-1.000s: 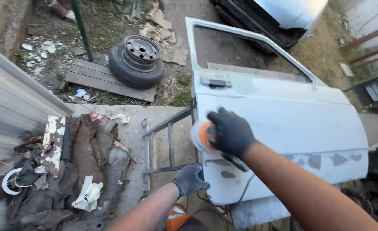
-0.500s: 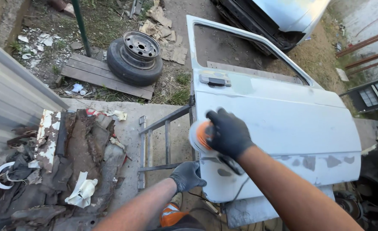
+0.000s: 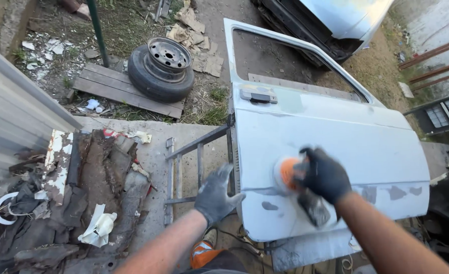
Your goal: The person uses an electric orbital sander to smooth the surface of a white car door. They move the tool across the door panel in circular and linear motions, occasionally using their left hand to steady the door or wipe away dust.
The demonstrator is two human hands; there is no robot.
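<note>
While the head camera looks down, the right hand (image 3: 322,175) in its dark glove is clenched around an orange-padded sander (image 3: 287,173), the pad flat on the pale blue car door (image 3: 331,137) low on its outer skin. The door lies roughly flat on a metal frame stand (image 3: 196,170), window opening pointing away, handle recess near its upper left. The left hand (image 3: 215,195), gloved too, hovers just off the door's near left edge, fingers (image 3: 223,175) spread and released, grasping nothing. My read: this is the sanding step, in the lower panel where dark filler patches (image 3: 397,193) show along the bottom. Judging by the bare spots, plenty of skin is left to work. The next pass probably calls for keeping the pad flat and sliding it right towards those patches, with the free hand steadying the door's edge.

Room now: the panel is wide open to the right and up towards the window frame. The tight spots are the door's left edge beside the stand rails and the bottom lip near the body. Off to the left, scrap rubber and rags (image 3: 82,203) lie on the concrete slab; a wheel with tyre (image 3: 161,68) sits on a wooden pallet (image 3: 118,89) well apart, and another car body (image 3: 336,20) stands beyond.
</note>
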